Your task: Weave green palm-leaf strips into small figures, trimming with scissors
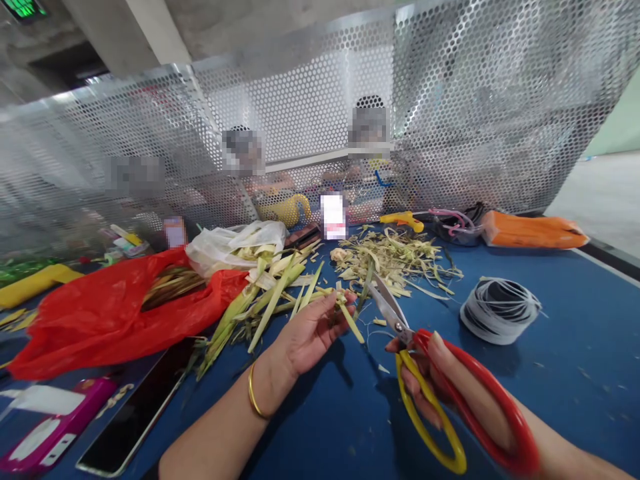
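While the left hand [315, 331] pinches a leaf strip [353, 323] slanting down to the right, the right hand [449, 373] grips scissors [403, 331] just right of it, blades pointing away.

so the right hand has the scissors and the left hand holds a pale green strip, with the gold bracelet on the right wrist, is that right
Not quite: the head view shows the gold bracelet on the left wrist. The rest is right: the right hand has the scissors and the left hand holds a pale green strip.
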Motion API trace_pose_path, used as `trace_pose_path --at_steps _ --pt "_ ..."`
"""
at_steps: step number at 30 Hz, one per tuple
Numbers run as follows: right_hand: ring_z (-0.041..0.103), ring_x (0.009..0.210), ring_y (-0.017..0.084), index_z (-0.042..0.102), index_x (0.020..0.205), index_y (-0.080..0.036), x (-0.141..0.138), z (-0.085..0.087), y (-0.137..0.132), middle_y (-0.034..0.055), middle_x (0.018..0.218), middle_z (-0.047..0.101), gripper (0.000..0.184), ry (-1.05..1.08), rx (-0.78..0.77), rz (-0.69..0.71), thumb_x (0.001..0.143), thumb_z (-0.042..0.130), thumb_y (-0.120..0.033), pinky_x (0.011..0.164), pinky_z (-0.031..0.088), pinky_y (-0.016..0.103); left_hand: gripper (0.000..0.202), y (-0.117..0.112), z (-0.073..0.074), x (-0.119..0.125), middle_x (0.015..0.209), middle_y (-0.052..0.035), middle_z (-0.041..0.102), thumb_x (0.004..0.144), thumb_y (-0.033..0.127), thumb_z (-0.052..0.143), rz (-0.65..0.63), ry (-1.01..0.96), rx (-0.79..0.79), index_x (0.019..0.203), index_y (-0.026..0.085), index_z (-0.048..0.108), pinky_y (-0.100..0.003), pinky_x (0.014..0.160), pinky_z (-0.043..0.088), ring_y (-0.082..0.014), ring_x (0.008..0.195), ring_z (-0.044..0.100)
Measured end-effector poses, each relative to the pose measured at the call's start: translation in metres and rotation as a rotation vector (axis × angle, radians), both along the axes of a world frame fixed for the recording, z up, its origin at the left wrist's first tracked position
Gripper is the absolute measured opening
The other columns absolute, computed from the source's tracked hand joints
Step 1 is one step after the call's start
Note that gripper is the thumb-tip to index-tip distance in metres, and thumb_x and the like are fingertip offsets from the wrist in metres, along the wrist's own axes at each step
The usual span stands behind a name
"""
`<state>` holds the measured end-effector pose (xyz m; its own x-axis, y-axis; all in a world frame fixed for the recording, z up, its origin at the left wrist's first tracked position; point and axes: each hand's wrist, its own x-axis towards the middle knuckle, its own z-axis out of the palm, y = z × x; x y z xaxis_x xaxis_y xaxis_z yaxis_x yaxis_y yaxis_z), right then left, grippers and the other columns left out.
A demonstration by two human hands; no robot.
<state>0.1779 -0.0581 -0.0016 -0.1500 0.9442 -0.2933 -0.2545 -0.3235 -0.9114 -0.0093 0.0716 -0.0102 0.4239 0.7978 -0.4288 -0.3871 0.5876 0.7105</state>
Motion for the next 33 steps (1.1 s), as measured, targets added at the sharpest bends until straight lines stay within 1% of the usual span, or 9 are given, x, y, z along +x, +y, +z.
trace_pose_path --at_steps 4,8,11,13,15,18,23,27,33 --pt "0.045 0.052 0.010 0.059 0.091 -0.017 0.003 0.000 0.005 -0.0007 0.067 0.054 0.057 -0.069 0.021 -0.040 0.082 0.045 -0.072 0.053 0.042 0.024 0.019 -0.003 -0.001 0.001 0.101 -0.0117 0.070 0.091 0.021 0.054 -0.049 0.051 0.049 0.095 0.010 0.068 -0.023 0.065 0.058 -0.0156 0.079 0.069" --pt "0.045 0.052 0.009 0.059 0.085 -0.018 0.009 -0.002 0.008 0.0004 0.071 0.056 0.051 -0.164 0.060 -0.072 0.082 0.049 -0.069 0.049 0.039 0.022 0.016 -0.005 -0.002 0.002 0.101 -0.0109 0.070 0.087 0.018 0.059 -0.120 0.092 0.097 0.098 0.011 0.068 -0.024 0.068 0.057 -0.0161 0.081 0.069" --pt "0.047 0.054 0.010 0.061 0.092 -0.018 0.014 -0.003 0.013 0.0001 0.069 0.055 0.053 -0.228 0.054 -0.115 0.075 0.060 -0.069 0.048 0.040 0.022 0.019 -0.006 -0.002 0.002 0.094 -0.0084 0.070 0.082 0.019 0.065 -0.160 0.140 0.149 0.101 0.014 0.069 -0.022 0.064 0.055 -0.0156 0.077 0.069" --pt "0.046 0.053 0.011 0.061 0.101 -0.017 0.016 -0.003 0.018 -0.0014 0.066 0.052 0.061 -0.292 0.061 -0.120 0.068 0.066 -0.068 0.047 0.039 0.022 0.022 -0.007 -0.002 0.002 0.092 -0.0080 0.071 0.080 0.021 0.068 -0.177 0.169 0.168 0.101 0.015 0.070 -0.020 0.059 0.053 -0.0144 0.073 0.069" --pt "0.044 0.053 0.011 0.061 0.107 -0.017 0.018 -0.003 0.022 -0.0030 0.063 0.050 0.067 -0.374 0.094 -0.083 0.064 0.071 -0.066 0.046 0.037 0.023 0.023 -0.008 -0.002 0.002 0.090 -0.0078 0.071 0.078 0.023 0.070 -0.177 0.190 0.186 0.099 0.015 0.071 -0.019 0.055 0.051 -0.0134 0.069 0.067" --pt "0.042 0.055 0.011 0.062 0.112 -0.016 0.022 -0.003 0.024 -0.0041 0.062 0.048 0.062 -0.482 0.153 0.009 0.066 0.075 -0.056 0.049 0.037 0.022 0.022 -0.008 -0.004 0.001 0.085 -0.0073 0.071 0.076 0.029 0.072 -0.172 0.216 0.234 0.092 0.014 0.072 -0.018 0.052 0.047 -0.0126 0.066 0.065" --pt "0.050 0.067 0.015 0.063 0.118 -0.019 0.027 -0.005 0.021 0.0001 0.078 0.060 0.053 -0.590 0.210 0.116 0.072 0.074 -0.043 0.058 0.042 0.023 0.023 -0.009 -0.005 0.002 0.081 -0.0061 0.071 0.077 0.035 0.069 -0.195 0.278 0.325 0.089 0.016 0.074 -0.018 0.050 0.041 -0.0126 0.065 0.064" --pt "0.056 0.074 0.020 0.070 0.108 -0.020 0.027 -0.002 0.018 0.0008 0.076 0.065 0.044 -0.617 0.235 0.118 0.069 0.076 -0.041 0.064 0.046 0.026 0.018 -0.012 0.000 0.004 0.075 -0.0053 0.070 0.079 0.029 0.065 -0.225 0.342 0.366 0.085 0.016 0.075 -0.017 0.049 0.039 -0.0120 0.061 0.061" --pt "0.059 0.073 0.020 0.074 0.099 -0.021 0.024 -0.001 0.017 -0.0001 0.071 0.067 0.036 -0.634 0.236 0.108 0.068 0.075 -0.040 0.064 0.049 0.026 0.014 -0.014 0.003 0.005 0.068 -0.0044 0.066 0.075 0.023 0.064 -0.264 0.402 0.406 0.078 0.015 0.076 -0.018 0.047 0.038 -0.0106 0.054 0.054"
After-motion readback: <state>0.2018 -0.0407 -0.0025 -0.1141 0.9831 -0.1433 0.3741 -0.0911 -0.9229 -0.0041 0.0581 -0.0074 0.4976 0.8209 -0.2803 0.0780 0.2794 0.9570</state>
